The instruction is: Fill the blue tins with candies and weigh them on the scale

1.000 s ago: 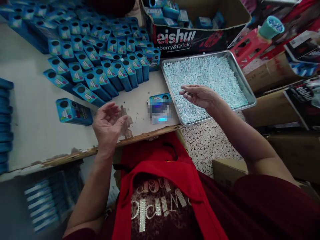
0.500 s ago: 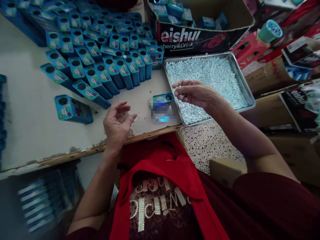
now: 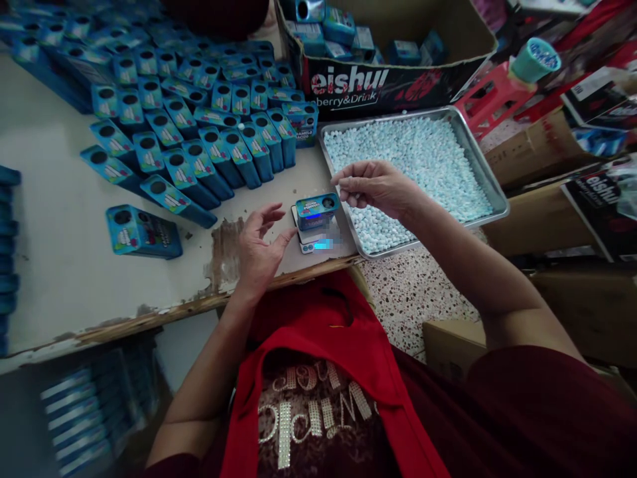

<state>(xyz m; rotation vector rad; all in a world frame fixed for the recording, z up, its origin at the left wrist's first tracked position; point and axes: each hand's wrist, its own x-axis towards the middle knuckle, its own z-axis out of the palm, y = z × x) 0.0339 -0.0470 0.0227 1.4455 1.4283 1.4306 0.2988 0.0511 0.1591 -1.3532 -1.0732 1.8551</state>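
Note:
A small blue tin [image 3: 309,206] with a round hole in its top stands on a small white scale [image 3: 304,240] near the table edge. My left hand [image 3: 263,244] is just left of the scale, thumb and fingers apart, holding nothing. Over the near left side of a metal tray [image 3: 499,211] hovers my right hand [image 3: 375,191], its fingers pinched on small pale candies, partly hidden by the fingers. Pale blue and white candies [image 3: 413,156] fill the tray. The scale's display is blurred.
Many upright blue tins [image 3: 149,151] crowd the table's left and back, one [image 3: 144,231] apart at the front. Behind the tray is a cardboard box [image 3: 398,86] holding more tins. A red stool [image 3: 490,99] bears a turquoise cup [image 3: 532,63]. The wooden table edge [image 3: 164,311] is chipped.
My left hand has moved right, closer to the scale and tin. My right hand stays pinched by the tray, slightly further left. The whole view has shifted a little.

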